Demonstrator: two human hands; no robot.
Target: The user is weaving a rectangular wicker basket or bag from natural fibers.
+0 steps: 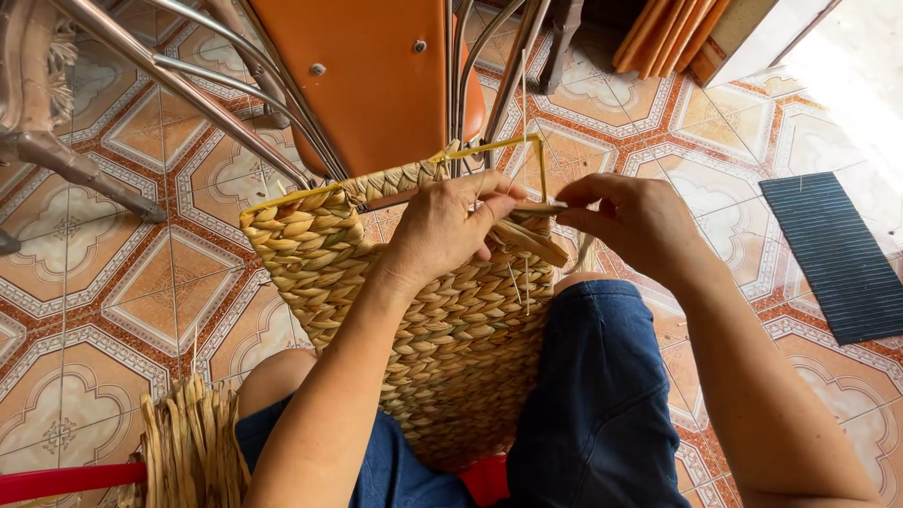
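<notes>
Sitting low, with a tan woven straw mat [423, 320] on a thin yellow wire frame [508, 146] propped across the lap, between two knees in blue shorts [602, 395]. Left hand [442, 226] lying on top of the weave near its upper edge, fingers curled and pinching a flat dry straw strand [531, 243]. Right hand [640, 226] at three o'clock from the left one, just beside it, fingers closed on the same strand's end. Both hands above the middle of the mat, with most of the weave hanging toward six o'clock. At twelve o'clock, an orange chair with shiny metal legs [367, 75], touching the frame's top. At seven o'clock, a bundle of loose dry straw [193, 442]. At three o'clock, well apart, a dark ribbed floor mat [837, 254]. Underneath everything, a floor of orange and white patterned tiles [94, 254].
</notes>
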